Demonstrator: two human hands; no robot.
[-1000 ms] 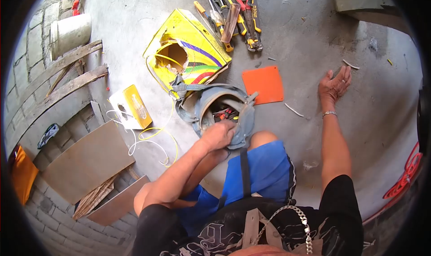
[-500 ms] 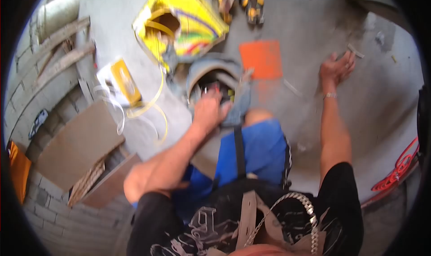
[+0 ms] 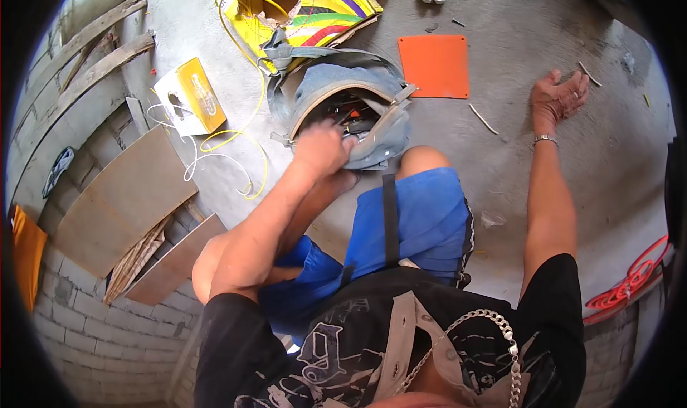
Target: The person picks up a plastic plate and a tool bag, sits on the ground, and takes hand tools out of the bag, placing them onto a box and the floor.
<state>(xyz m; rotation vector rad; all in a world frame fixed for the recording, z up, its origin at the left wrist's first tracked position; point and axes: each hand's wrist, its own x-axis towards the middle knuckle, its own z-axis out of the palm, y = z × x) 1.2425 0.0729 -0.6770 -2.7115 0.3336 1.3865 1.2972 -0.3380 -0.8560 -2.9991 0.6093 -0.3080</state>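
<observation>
A blue-grey fabric tool bag (image 3: 347,79) lies with its mouth open toward me, and dark and red tools (image 3: 351,114) show inside. My left hand (image 3: 320,149) is at the near left part of the opening. Its fingers are smeared by motion, so I cannot make out whether they hold anything. Out to the right, my right hand (image 3: 562,99) rests on the concrete floor with its fingers loosely bent and apart. Close to its fingertips lies a short pale strip (image 3: 590,74); I see no grip on it.
Beyond the bag lies a torn yellow sack (image 3: 329,7), with an orange square plate (image 3: 434,66) to its right. A yellow-and-white box (image 3: 190,98) trails yellow and white wire on the left. Boards (image 3: 125,200) lean by the block wall; red cable (image 3: 626,286) lies far right.
The whole view has shifted, and things on the floor appear higher and farther right. My left hand has moved slightly left across the bag's opening. My right hand stays near the pale strip.
</observation>
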